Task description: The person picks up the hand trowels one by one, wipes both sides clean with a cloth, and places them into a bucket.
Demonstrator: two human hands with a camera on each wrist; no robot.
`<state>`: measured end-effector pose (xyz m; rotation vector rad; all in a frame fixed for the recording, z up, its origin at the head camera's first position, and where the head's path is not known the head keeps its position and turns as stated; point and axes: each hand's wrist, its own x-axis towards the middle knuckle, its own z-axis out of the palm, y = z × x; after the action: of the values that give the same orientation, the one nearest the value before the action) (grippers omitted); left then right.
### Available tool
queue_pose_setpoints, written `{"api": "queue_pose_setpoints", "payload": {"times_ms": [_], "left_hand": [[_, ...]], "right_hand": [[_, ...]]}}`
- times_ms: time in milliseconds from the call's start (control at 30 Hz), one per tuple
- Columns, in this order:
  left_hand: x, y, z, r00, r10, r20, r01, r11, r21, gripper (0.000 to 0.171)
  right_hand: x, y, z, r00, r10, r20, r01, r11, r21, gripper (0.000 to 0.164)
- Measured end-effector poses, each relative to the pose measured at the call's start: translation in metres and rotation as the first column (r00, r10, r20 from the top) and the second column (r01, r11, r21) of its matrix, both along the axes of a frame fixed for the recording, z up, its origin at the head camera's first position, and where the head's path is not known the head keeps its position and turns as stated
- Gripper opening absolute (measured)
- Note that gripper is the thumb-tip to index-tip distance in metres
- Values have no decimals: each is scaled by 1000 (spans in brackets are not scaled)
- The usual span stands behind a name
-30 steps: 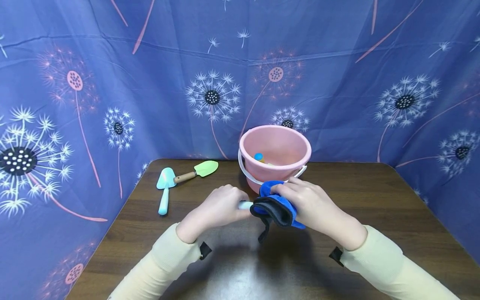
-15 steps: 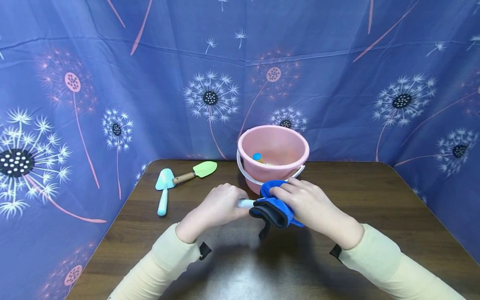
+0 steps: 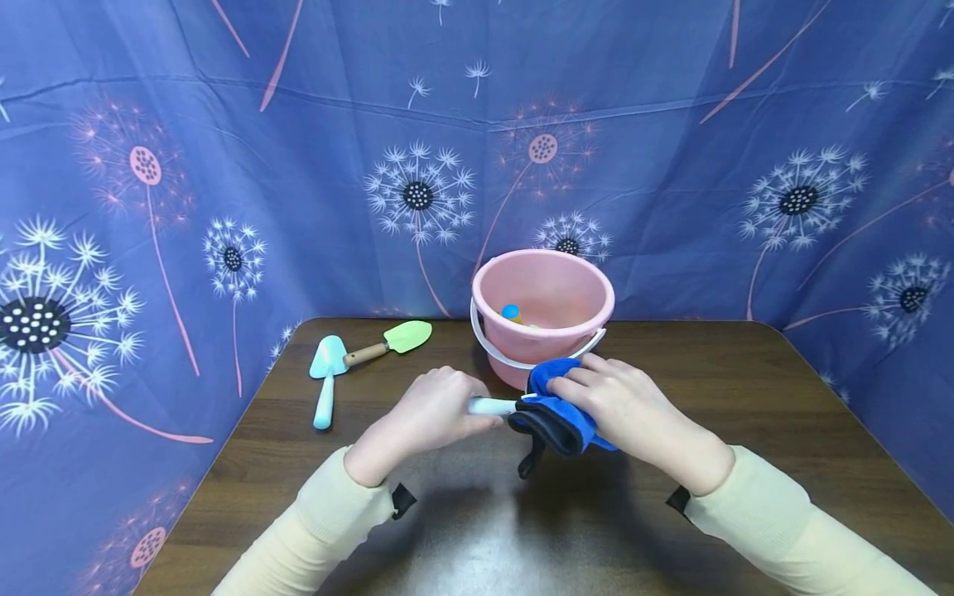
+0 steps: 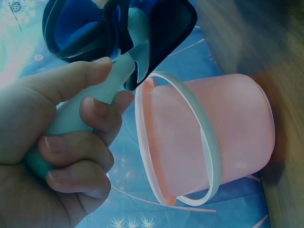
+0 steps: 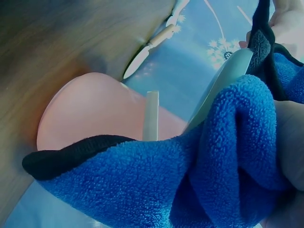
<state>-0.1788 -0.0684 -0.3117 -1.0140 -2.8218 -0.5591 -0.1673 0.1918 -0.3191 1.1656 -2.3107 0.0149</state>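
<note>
On the table, before the curtain, stands the bucket, a small item in it. To its left lie a trowel and, leftmost, a shovel. In front hangs the cloth, a handle on its left.

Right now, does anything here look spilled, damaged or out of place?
Nothing stands out: the pink bucket is upright, no spill or damage shows, and the right hand holds the blue cloth bunched.

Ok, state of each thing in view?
Held tool: gripped by left hand, blade partly covered
Blue cloth: bunched, gripped by right hand
Pink bucket: upright, open, blue-topped item inside
White bucket handle: lowered
Light-blue trowel: lying on table
Green trowel: lying on table
</note>
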Motion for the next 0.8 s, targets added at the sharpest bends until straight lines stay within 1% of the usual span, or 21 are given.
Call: {"api": "queue_pose_setpoints", "payload": {"times_ms": [133,233,300,400,500,667,800], "left_hand": [[0,-3,0,1000,3,-19,-3,1000,3,24],[1,-5,-1,1000,3,-30,-3,1000,3,24],[1,-7,-1,1000,2,-25,-2,1000,4,24],[1,-10,-1,1000,6,2,-6,1000,14,23],[2,-12,-1,1000,13,27,-13,1000,22,22],[3,-15,-1,999,13,41,-14,1000,24,23],[3,-17,-2,999,20,43,-21,1000,20,23]], "right_hand": [[-2,5,-1,1000,-11,-18,11,1000,7,56],[-3,10,-2,1000,-22,-8,22,1000,1,61],[-3,14,-3,1000,-31,0,31,1000,-3,63],[-4,21,-5,999,-39,0,39,999,-17,63],[-4,27,-7,999,-40,-5,40,998,-58,59],[-4,35,-9,998,-51,20,53,991,-122,57],[-5,45,-13,993,-83,81,95,983,-159,60]]}}
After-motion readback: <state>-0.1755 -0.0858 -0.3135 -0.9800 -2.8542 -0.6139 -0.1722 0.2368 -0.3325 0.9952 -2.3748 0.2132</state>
